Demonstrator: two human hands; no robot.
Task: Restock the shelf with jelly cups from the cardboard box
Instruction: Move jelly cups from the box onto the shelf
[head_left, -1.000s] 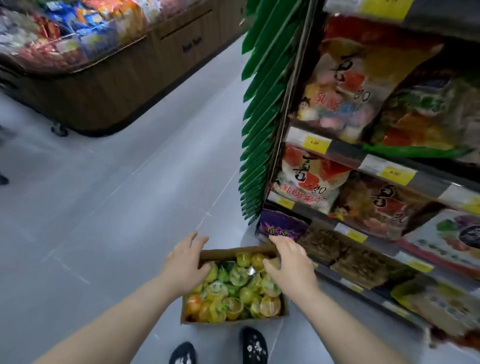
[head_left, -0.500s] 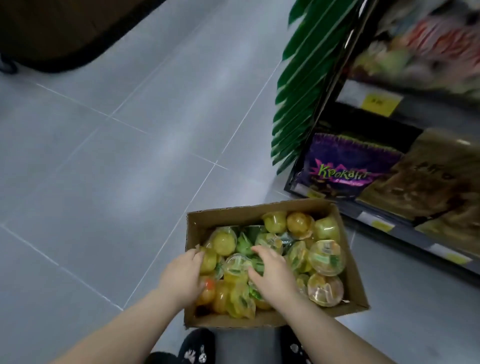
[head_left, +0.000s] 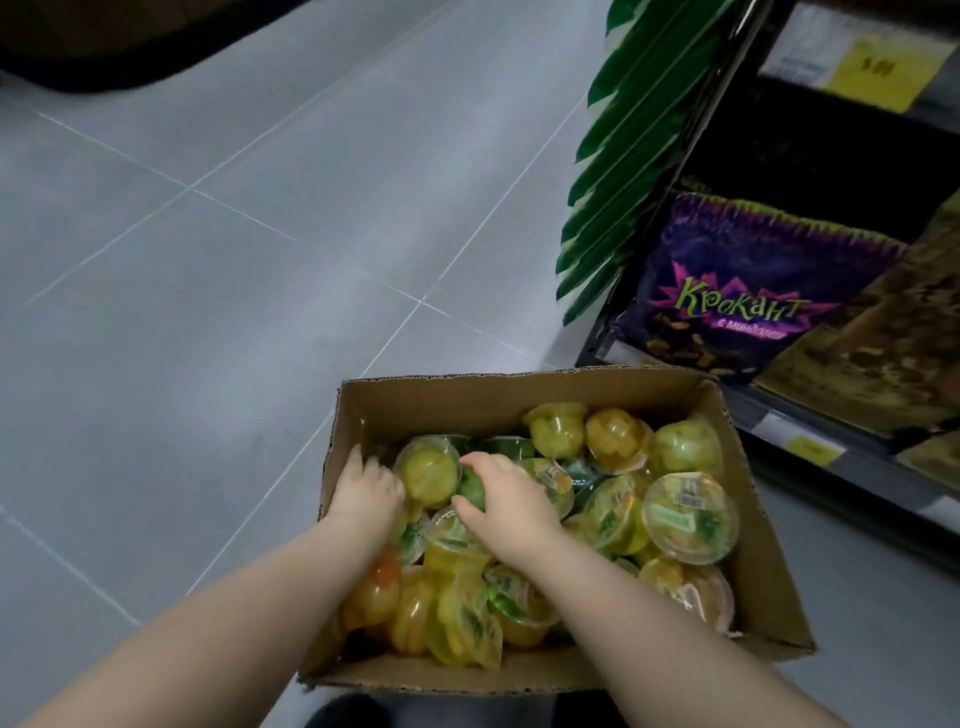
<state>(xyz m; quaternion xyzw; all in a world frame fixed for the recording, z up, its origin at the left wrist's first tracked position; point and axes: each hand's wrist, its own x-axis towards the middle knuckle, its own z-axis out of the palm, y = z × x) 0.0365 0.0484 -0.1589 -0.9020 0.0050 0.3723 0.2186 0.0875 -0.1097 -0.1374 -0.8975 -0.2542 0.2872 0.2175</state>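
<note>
Grey tiled floor (head_left: 208, 364) — cardboard box (head_left: 519, 395) on it; shelf (head_left: 852, 470) just beside

Two bare forearms (head_left: 234, 623) run unsleeved down to the left hand (head_left: 366, 493) and right hand (head_left: 506, 499), with two dark shoe tips (head_left: 345, 713) at the frame's bottom edge.

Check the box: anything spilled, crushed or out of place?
Nothing spilled or crushed shows. The jelly cups lie jumbled in the cardboard box, some tipped sideways. The right hand grips a green jelly cup.
</note>
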